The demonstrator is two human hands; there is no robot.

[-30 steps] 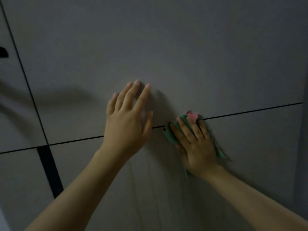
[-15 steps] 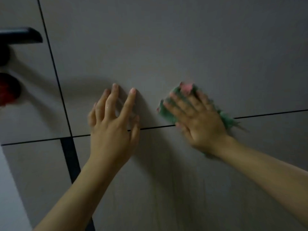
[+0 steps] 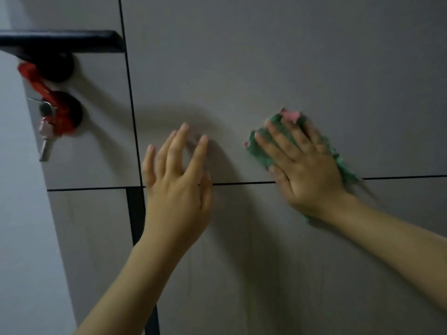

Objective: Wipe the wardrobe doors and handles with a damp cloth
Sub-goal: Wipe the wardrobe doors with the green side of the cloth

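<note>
Head view: cloth (image 3: 260, 151) mostly under right hand (image 3: 307, 175)

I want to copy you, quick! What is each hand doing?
Left hand: open, holding nothing.
Right hand: open, flat on the green cloth.

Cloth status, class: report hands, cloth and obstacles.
Right hand flat, pressing green cloth on door panel. Left hand open beside it. Black handle, keys far left.

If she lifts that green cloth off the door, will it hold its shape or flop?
Probably flop: the green cloth bunches unevenly under the flat right hand, frayed edges sticking out. It likely weighs little and should slide easily on the smooth door panel.
</note>
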